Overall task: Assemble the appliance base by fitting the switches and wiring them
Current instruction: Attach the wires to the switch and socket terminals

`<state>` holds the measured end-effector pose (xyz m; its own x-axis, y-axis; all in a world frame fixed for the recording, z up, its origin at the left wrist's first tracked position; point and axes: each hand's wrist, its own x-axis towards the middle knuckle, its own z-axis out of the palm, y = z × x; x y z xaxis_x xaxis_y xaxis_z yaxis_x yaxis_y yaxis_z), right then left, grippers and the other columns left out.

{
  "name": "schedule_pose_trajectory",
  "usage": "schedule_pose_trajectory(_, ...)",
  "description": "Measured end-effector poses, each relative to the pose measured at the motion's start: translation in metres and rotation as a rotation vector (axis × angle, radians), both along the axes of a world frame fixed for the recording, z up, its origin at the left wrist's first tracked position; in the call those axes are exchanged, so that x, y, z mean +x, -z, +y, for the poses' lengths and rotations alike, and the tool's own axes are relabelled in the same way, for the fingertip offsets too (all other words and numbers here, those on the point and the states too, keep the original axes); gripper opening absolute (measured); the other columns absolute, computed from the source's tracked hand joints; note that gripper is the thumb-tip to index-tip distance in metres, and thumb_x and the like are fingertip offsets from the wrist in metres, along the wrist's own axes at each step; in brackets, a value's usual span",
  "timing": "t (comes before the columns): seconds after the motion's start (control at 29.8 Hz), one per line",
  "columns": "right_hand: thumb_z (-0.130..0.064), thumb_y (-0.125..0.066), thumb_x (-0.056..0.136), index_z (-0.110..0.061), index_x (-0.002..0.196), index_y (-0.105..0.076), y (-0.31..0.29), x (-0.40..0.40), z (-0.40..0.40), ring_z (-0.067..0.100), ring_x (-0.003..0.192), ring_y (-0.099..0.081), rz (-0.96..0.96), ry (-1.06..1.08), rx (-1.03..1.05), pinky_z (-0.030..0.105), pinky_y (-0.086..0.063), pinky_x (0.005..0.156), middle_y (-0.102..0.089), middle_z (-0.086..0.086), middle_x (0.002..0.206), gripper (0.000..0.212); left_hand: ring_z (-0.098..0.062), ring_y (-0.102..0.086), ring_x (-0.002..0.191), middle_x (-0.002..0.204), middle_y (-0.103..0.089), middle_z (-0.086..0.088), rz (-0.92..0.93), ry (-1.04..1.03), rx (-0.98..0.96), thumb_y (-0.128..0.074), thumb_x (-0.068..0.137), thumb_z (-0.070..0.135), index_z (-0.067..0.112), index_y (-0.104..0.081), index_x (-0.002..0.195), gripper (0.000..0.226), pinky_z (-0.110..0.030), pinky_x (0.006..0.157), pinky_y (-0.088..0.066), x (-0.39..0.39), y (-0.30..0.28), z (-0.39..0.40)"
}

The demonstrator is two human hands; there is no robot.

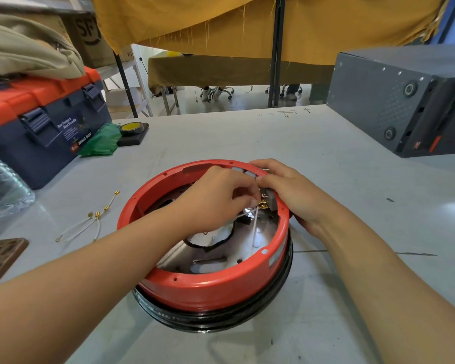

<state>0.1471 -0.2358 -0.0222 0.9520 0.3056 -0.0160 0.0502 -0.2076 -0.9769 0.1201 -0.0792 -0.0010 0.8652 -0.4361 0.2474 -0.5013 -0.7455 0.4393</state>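
A round red appliance base [208, 287] with a black ring below it lies upside down in the middle of the grey table. Grey switches [270, 198] sit in its far right rim. My left hand [216, 195] reaches into the base and pinches a white wire's brass terminal [262, 205] at the switch. My right hand [289, 190] grips the far right rim, thumb inside by the switch and fingers outside. A black cable [216, 244] curls on the metal floor inside the base.
Loose white wires with brass terminals [90, 222] lie on the table left of the base. A blue and orange toolbox [45, 127] stands at far left, with a tape roll [132, 128] beside it. A grey machine box [405, 101] stands at far right. A plastic bottle [3, 179] lies at the left edge.
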Motion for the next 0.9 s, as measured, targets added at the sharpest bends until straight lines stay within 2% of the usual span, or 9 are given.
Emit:
schedule_pose_trajectory(0.1,-0.007,-0.046,0.092,-0.02,0.116,-0.061,-0.001,0.0,-0.002,-0.005,0.044,-0.054,-0.021,-0.005,0.032,0.01,-0.04,0.043,-0.061,-0.019,0.056,0.031,-0.017,-0.062,0.077,0.085,-0.072,0.001,0.013,-0.014,0.007,-0.065,0.085,0.013,0.018,-0.074,0.091,0.012,-0.027,0.074,-0.044,-0.002,-0.005,0.002)
schedule_pose_trajectory(0.17,-0.006,-0.046,0.092,-0.02,0.113,-0.062,-0.001,-0.001,-0.002,-0.005,0.042,-0.054,-0.034,-0.01,0.026,0.009,-0.039,0.042,-0.058,-0.021,0.049,0.03,-0.01,-0.059,0.075,0.084,-0.071,0.003,0.007,-0.036,-0.025,-0.066,0.084,0.012,0.02,-0.074,0.09,0.013,-0.018,0.071,-0.044,-0.004,-0.01,0.006)
schedule_pose_trajectory(0.27,-0.006,-0.049,0.09,-0.021,0.111,-0.064,-0.003,-0.002,-0.002,-0.004,0.049,-0.059,-0.026,0.002,0.034,0.011,-0.043,0.046,-0.066,-0.015,0.068,0.03,-0.007,-0.06,0.079,0.087,-0.071,0.008,0.063,-0.065,-0.051,-0.065,0.085,0.017,0.024,-0.073,0.091,0.012,-0.018,0.075,-0.045,-0.008,-0.016,0.019)
schedule_pose_trajectory(0.34,-0.007,-0.051,0.089,-0.026,0.108,-0.065,-0.003,-0.002,-0.002,0.001,0.062,-0.065,-0.023,0.004,0.024,0.015,-0.049,0.053,-0.069,-0.007,0.087,0.03,-0.002,-0.061,0.082,0.089,-0.07,0.011,0.093,-0.058,-0.049,-0.066,0.086,0.019,0.025,-0.073,0.09,0.011,-0.017,0.076,-0.046,-0.013,-0.017,0.031)
schedule_pose_trajectory(0.4,-0.009,-0.051,0.088,-0.03,0.104,-0.065,-0.003,-0.002,-0.002,0.006,0.072,-0.068,-0.029,-0.002,-0.005,0.019,-0.054,0.059,-0.07,-0.004,0.096,0.03,0.001,-0.06,0.083,0.089,-0.069,0.012,0.075,-0.079,-0.093,-0.067,0.085,0.017,0.024,-0.073,0.089,0.01,-0.014,0.076,-0.045,-0.019,-0.017,0.045)
schedule_pose_trajectory(0.6,-0.008,-0.052,0.087,-0.029,0.103,-0.066,-0.003,-0.004,-0.003,0.015,0.082,-0.069,-0.038,-0.007,-0.021,0.023,-0.055,0.066,-0.07,-0.002,0.099,0.03,-0.003,-0.058,0.091,0.097,-0.063,0.011,-0.154,-0.397,-0.24,-0.062,0.088,0.011,0.026,-0.071,0.082,0.018,-0.012,0.075,-0.042,-0.025,-0.005,0.105)
schedule_pose_trajectory(0.74,-0.005,-0.05,0.087,-0.028,0.101,-0.067,-0.004,-0.006,-0.004,0.016,0.083,-0.069,-0.038,-0.002,-0.008,0.028,-0.055,0.072,-0.072,-0.001,0.097,0.032,-0.014,-0.056,0.098,0.109,-0.062,-0.001,-0.076,-0.642,-0.148,-0.053,0.091,0.005,0.019,-0.07,0.094,0.022,-0.023,0.083,-0.041,-0.027,0.022,0.148)
schedule_pose_trajectory(0.84,-0.004,-0.05,0.087,-0.028,0.102,-0.068,-0.004,-0.006,-0.002,0.021,0.088,-0.069,-0.042,-0.003,-0.014,0.035,-0.054,0.079,-0.073,-0.001,0.096,0.033,-0.022,-0.055,0.112,0.118,-0.06,-0.007,-0.02,-0.729,-0.071,-0.055,0.089,0.004,0.015,-0.069,0.103,0.023,-0.034,0.098,-0.041,-0.032,0.037,0.172)
schedule_pose_trajectory(0.9,-0.005,-0.049,0.088,-0.029,0.101,-0.068,-0.004,-0.007,-0.001,0.022,0.091,-0.068,-0.049,-0.002,-0.026,0.039,-0.052,0.085,-0.072,-0.002,0.096,0.034,-0.023,-0.051,0.118,0.124,-0.058,-0.007,-0.028,-0.772,-0.077,-0.057,0.087,0.005,0.016,-0.067,0.108,0.025,-0.035,0.103,-0.037,-0.035,0.041,0.181)
